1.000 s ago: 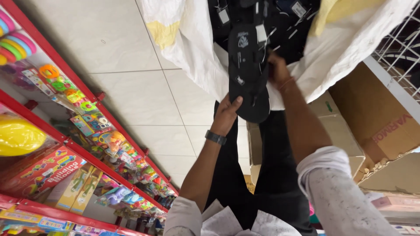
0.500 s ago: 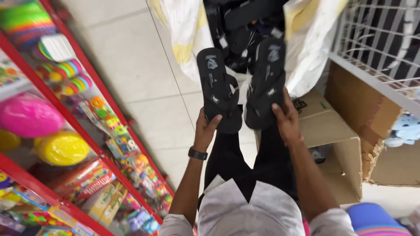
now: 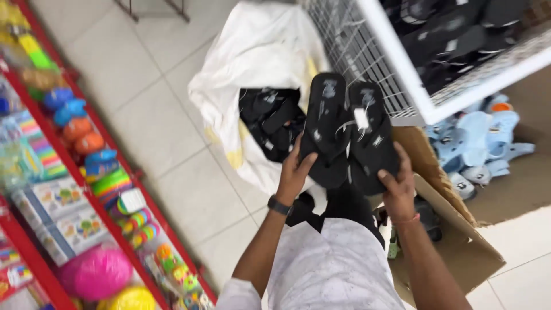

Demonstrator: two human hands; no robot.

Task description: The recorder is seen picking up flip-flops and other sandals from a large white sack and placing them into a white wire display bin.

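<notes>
Both hands closed on a pair of black flip-flops, left hand and right hand gripping what appear to be the heels, long axes pointing away.

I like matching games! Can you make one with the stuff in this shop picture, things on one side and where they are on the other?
Things:
1. black flip-flops
2. white sack
3. light blue slippers
4. pink ball

Places:
A. on the red shelf at the left
B. on the floor under the white wire basket
C. held up in both hands
D. open on the tiled floor, with more black sandals inside

Pairs: 1-C, 2-D, 3-B, 4-A. The left hand holds one flip-flop and the right hand the other.
</notes>
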